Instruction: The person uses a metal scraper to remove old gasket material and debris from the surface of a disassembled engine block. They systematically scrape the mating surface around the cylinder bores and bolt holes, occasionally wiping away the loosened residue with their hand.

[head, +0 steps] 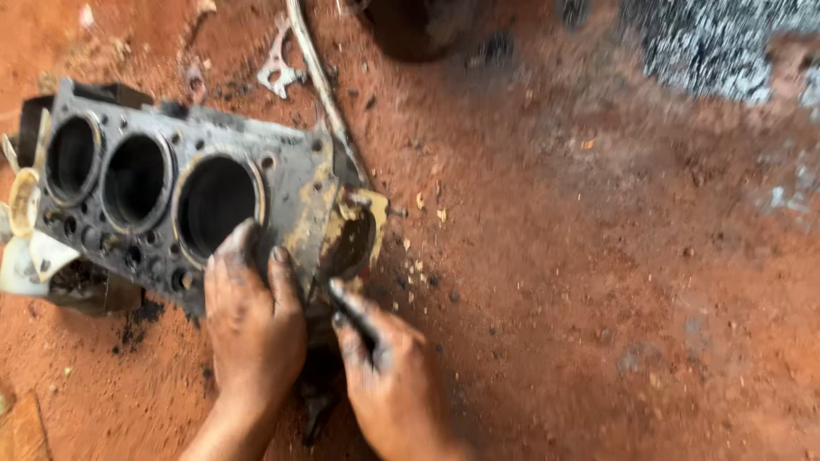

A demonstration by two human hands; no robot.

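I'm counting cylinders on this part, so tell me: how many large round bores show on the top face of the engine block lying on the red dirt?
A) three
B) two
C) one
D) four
A: the engine block shows three large round bores in a row on its top face, with the left hand resting beside the nearest one.

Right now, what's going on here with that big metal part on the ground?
A person is working bare-handed on a grimy engine block with three round cylinder bores, lying on reddish dirt ground. The left hand rests on the block's near edge beside the closest bore. The right hand holds a thin dark tool against the block's end, where yellowish residue clings. A loose metal gasket piece lies on the dirt behind the block.
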